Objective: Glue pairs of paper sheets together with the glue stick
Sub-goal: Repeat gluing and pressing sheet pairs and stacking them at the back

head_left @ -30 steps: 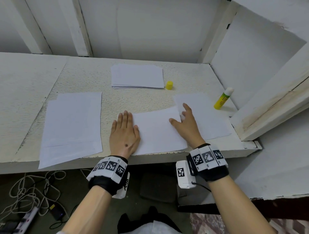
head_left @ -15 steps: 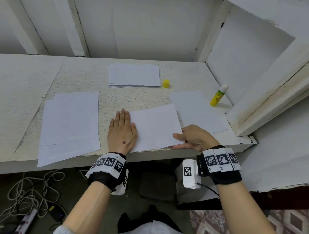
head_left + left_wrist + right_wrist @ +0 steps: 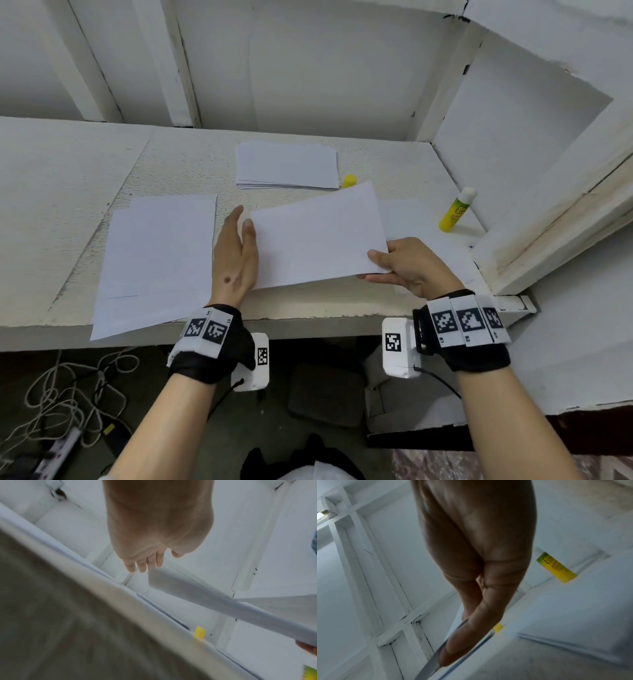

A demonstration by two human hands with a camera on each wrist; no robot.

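Observation:
My right hand (image 3: 394,262) pinches the near right corner of a white paper sheet (image 3: 318,236) and holds it lifted and tilted above the table. The left hand (image 3: 239,240) stands edge-on at the sheet's left edge with straight fingers (image 3: 142,563), which touch it. The sheet (image 3: 223,605) shows from below in the left wrist view. A yellow glue stick (image 3: 457,210) with a white tip stands uncapped at the right, also seen as the glue stick (image 3: 556,568). Its yellow cap (image 3: 349,180) lies by the far paper stack (image 3: 287,168).
A pile of sheets (image 3: 157,260) lies at the left and overhangs the white table's front edge (image 3: 308,322). Another sheet (image 3: 428,233) lies flat at the right. A slanted white board (image 3: 565,219) bounds the right side. Cables (image 3: 68,394) lie on the floor below.
The right hand came back from the right sheet, took the middle sheet's near right corner and lifted it off the table. The left hand rose from lying flat on it to edge-on.

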